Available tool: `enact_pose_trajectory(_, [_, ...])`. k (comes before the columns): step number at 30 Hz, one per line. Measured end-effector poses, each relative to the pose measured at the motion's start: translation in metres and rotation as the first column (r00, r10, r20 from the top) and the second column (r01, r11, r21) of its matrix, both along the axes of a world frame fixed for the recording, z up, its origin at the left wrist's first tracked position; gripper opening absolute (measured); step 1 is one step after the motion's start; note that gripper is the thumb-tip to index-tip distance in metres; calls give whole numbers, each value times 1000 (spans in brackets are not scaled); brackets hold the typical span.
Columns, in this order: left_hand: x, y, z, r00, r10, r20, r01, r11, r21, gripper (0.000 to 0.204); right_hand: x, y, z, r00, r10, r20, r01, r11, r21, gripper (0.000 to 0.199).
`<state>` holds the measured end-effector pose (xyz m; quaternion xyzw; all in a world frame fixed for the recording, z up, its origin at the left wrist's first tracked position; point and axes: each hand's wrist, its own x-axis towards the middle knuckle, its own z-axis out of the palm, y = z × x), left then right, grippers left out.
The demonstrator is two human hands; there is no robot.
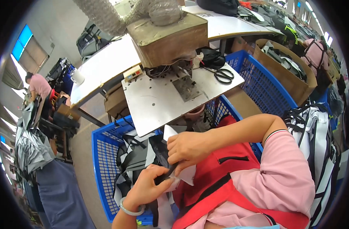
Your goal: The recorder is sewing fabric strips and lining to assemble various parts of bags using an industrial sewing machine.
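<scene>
Holding one fabric piece [187,174], black and white, in two bare hands, just in front of one red apron [224,171] and below the near edge of one white worktop [153,114]. Gripping its dark part between thumb and fingers with the left hand [147,185]; pinching it just above and to the right with the right hand [188,149], fingers curled in. Wearing one pale bracelet [131,208] on the left wrist. Just beneath the hands, one blue basket [102,154] of grey, black and white pieces [134,162], too tangled to count. Counted on the worktop: one boxy machine [174,42], one pair of scissors [223,76] with black handles, one black cloth bundle [211,57] and one small control box [133,72]. To the right rear, one more blue basket [264,78] and, beyond it, one cardboard box [308,88] filled with cut pieces [285,61]. Farther off, two other people in pink: one at far left [40,86], one at far right [316,57].
</scene>
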<state>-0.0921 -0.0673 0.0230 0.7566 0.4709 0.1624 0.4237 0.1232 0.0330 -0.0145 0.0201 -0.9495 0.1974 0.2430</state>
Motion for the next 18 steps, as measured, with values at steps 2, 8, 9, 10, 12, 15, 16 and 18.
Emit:
enact_pose_trajectory(2, [-1, -9, -6, 996, 15, -93, 17, 943, 333, 19, -6, -7, -7, 998, 7, 63, -8, 1000, 14, 35])
enact_pose_trajectory(8, [23, -30, -26, 930, 317, -187, -167, 817, 552, 23, 7, -20, 7, 942, -201, 269, 211, 978, -6, 35])
enact_pose_trajectory(9, [32, -31, -25, 929, 316, -192, -162, 814, 558, 23, 17, -24, 13, 929, -200, 312, 227, 973, -51, 35])
enact_pose_trajectory(10, [41, -31, -21, 952, 257, -169, -130, 834, 536, 21, 30, -26, 21, 910, -192, 369, 242, 966, -95, 35])
enact_pose_trajectory(12, [65, -28, -5, 993, 110, -43, -76, 874, 479, 19, 67, -34, 40, 912, -159, 377, 231, 961, -153, 35])
enact_pose_trajectory(15, [108, -30, 38, 985, -123, 121, 78, 944, 321, 19, 129, -50, 84, 890, -42, 454, 217, 915, -339, 37])
enact_pose_trajectory(16, [122, -32, 54, 963, -217, 159, 147, 919, 366, 20, 149, -57, 102, 930, -29, 366, 171, 916, -363, 33])
enact_pose_trajectory(18, [151, -23, 81, 886, -406, 223, 283, 856, 432, 20, 192, -70, 137, 960, -31, 278, 129, 931, -340, 28])
